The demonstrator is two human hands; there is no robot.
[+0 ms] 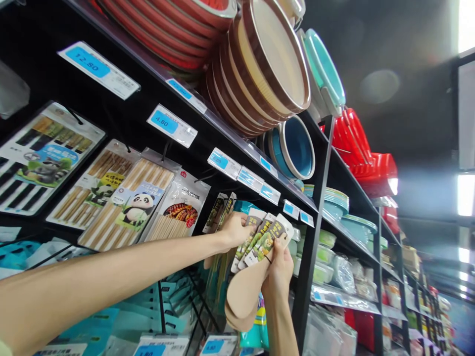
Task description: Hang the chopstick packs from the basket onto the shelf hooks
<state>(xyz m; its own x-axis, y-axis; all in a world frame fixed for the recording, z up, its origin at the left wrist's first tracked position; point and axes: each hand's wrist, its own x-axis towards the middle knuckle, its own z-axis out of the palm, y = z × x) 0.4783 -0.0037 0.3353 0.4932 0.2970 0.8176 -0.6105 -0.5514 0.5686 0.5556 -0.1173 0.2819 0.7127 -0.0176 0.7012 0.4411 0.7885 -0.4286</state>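
Several carded wooden rice paddles point(245, 291) overlap in a fan in front of me, with broad pale heads hanging down and printed cards around their handles. My right hand point(280, 269) grips the front paddle at its card point(265, 242), thumb on the face. My left hand point(235, 230) is closed at the upper left edge of the same cards; its fingertips are partly hidden behind them. Just left of that hand, more narrow carded goods point(215, 212) hang on the rack. Whether the paddles are still on a hook is hidden.
Chopstick packs point(135, 205) hang to the left under a shelf edge with price tags point(172, 125). Above are stacked brown basins point(260, 69) and red basins point(166, 29). A black upright post point(317, 237) stands right of my hands, with plastic containers point(324, 254) beyond. Teal packages point(137, 316) lie below.
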